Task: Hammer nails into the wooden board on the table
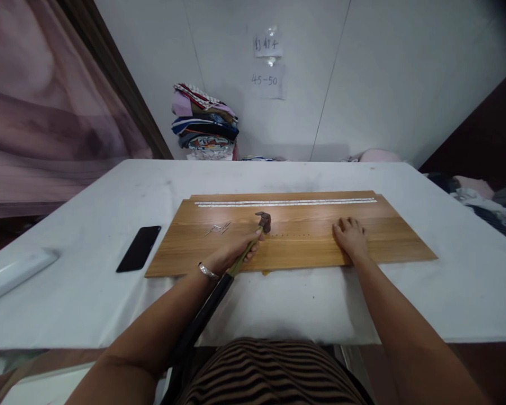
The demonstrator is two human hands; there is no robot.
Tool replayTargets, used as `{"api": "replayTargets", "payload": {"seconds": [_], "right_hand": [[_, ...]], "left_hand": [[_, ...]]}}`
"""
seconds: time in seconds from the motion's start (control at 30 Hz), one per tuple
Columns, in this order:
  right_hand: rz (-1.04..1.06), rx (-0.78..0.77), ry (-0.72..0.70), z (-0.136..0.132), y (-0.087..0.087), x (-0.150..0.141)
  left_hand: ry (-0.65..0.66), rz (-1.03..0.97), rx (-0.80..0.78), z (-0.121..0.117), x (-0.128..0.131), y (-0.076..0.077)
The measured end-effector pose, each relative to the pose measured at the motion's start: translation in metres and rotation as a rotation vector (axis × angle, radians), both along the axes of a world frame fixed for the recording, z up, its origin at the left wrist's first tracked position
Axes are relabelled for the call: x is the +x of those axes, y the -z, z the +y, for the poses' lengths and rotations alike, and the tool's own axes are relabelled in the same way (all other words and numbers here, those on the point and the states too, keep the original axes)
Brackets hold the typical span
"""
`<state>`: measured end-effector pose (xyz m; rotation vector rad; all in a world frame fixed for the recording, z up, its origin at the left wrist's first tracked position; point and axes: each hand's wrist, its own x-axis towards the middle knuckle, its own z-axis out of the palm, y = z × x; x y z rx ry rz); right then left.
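My left hand (pixel 233 247) is closed round the shaft of a claw hammer (pixel 222 288), close under its rusty head. The hammer's long, dark handle runs back along my left forearm. Its head is over the middle of a wooden board (pixel 312 247); whether it touches is unclear. Flat on the right part of that board lies my right hand (pixel 351 236), fingers apart and holding nothing. A small group of loose nails (pixel 217 228) lies left of the hammer head. Between my hands, a row of small dark dots (pixel 293 235), nail heads or holes, runs across the wood.
Two white marked strips (pixel 287 202) lie along the board's far edge. To the left are a black phone (pixel 138 249) and a white roll (pixel 17 275) on the white-covered table (pixel 88 225). Folded cloths (pixel 206 121) are stacked by the wall.
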<state>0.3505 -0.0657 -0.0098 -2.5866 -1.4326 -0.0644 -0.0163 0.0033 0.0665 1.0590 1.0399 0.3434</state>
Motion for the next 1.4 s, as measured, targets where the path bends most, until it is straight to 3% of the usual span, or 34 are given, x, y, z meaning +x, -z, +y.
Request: {"api": "replayTargets", "payload": {"seconds": [0.13,0.43,0.77,1.0,1.27,1.4], "right_hand": [[0.02,0.014,0.005,0.0,0.0,0.0],[0.026,0.02,0.001,-0.001,0.0,0.0],[0.022,0.02,0.005,0.0,-0.001,0.0],[0.025,-0.006,0.007,0.0,-0.001,0.0],[0.015,0.023,-0.005,0.0,0.002,0.001],[0.014,0.02,-0.003,0.0,0.001,0.001]], "left_hand": [[0.014,0.044,-0.013,-0.001,0.001,0.003],[0.006,0.028,-0.021,-0.003,0.001,-0.009],[-0.01,0.017,-0.001,-0.002,-0.002,0.001],[0.018,-0.032,-0.004,-0.002,-0.002,-0.008],[0.013,0.012,0.01,0.001,-0.001,0.007],[0.021,0.051,-0.006,-0.001,-0.001,0.004]]}}
